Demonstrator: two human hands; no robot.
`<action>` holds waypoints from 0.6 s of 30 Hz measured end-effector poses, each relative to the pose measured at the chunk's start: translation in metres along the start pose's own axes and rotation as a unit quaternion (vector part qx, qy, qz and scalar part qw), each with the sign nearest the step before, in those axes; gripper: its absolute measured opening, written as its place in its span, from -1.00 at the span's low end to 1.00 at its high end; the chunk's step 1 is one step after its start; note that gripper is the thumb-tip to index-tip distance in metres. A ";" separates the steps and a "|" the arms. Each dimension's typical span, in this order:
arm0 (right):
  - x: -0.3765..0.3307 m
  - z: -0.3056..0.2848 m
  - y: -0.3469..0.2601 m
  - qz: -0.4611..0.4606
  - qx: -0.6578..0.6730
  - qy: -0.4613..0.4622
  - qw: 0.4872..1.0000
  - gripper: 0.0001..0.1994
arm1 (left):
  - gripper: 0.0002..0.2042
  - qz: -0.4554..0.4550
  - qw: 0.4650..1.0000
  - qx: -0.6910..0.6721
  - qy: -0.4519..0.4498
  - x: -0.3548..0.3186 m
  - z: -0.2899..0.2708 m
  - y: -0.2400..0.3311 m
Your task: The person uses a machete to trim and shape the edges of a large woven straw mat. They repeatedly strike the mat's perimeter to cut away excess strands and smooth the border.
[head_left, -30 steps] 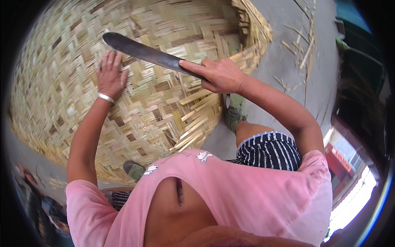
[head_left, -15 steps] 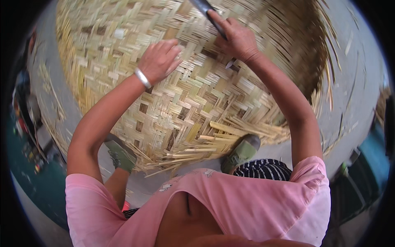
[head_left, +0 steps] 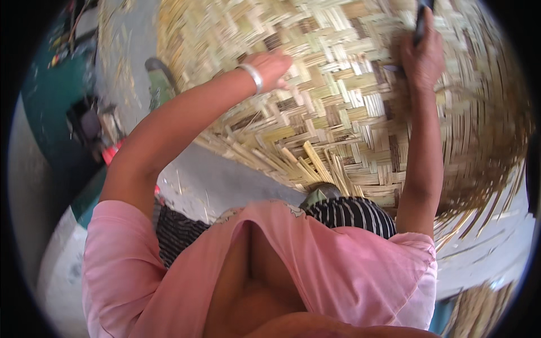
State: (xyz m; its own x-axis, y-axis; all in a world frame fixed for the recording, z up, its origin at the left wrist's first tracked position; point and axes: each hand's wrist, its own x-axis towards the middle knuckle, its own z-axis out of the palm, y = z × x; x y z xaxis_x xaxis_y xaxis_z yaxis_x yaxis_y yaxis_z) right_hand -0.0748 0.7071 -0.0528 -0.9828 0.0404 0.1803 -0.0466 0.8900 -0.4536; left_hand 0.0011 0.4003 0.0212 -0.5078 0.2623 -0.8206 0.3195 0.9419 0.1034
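A large mat of woven pale bamboo-like strips spreads in front of me, its right side in shadow. Over its left part is my left hand, wearing a silver bracelet; its fingers are loosely apart and hold nothing I can see. Farther right, my right hand is closed round a long dark tool pointing away from me. A small pale pointed piece shows beside that hand; whether it belongs to the tool is unclear.
Loose strip ends stick out along the mat's near edge. One green shoe stands by the left edge, another at the near edge. Dark green surfaces with clutter lie left. A bundle of dry strips is at lower right.
The view has turned, so the mat appears rotated and farther right. My right hand, still gripping the dark tool, shows farther right; my left hand also appears farther right.
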 end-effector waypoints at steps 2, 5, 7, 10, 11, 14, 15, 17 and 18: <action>0.002 0.001 0.002 -0.011 -0.004 -0.017 1.000 -0.32 | -0.58 -0.026 0.999 -0.006 -0.017 -0.001 -0.002 0.005; 0.003 -0.001 0.004 -0.006 0.009 -0.023 1.000 -0.29 | -0.62 -0.039 0.999 -0.016 -0.011 -0.003 -0.002 0.012; 0.004 0.002 0.003 -0.018 0.009 -0.021 1.000 -0.30 | -0.62 -0.063 0.997 0.002 -0.043 -0.006 -0.007 0.018; 0.008 0.009 0.011 -0.033 -0.012 -0.019 0.999 -0.32 | -0.60 -0.050 0.999 0.018 0.006 -0.003 0.012 0.011; 0.008 0.009 0.011 -0.023 -0.017 -0.028 0.999 -0.33 | -0.59 -0.048 0.998 0.022 0.019 0.000 0.018 0.008; 0.009 0.012 0.013 -0.021 -0.020 -0.031 0.999 -0.32 | -0.58 -0.041 0.998 0.009 0.040 0.002 0.020 0.008; 0.009 0.011 0.014 -0.003 -0.032 -0.035 0.999 -0.31 | -0.58 -0.040 0.999 -0.011 0.034 0.000 0.012 0.011; 0.009 0.013 0.020 -0.009 -0.039 -0.027 0.999 -0.31 | -0.59 -0.035 0.999 -0.030 0.025 -0.005 0.001 0.011; 0.009 0.015 0.024 -0.011 -0.046 -0.024 0.999 -0.31 | -0.61 -0.026 0.999 -0.027 0.023 -0.005 -0.001 0.011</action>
State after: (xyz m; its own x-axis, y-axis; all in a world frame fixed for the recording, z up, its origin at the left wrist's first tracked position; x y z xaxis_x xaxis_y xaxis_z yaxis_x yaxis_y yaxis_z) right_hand -0.0876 0.7223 -0.0749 -0.9894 0.0006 0.1454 -0.0534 0.9286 -0.3672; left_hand 0.0062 0.4093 0.0265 -0.5600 0.2204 -0.7986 0.2479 0.9644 0.0923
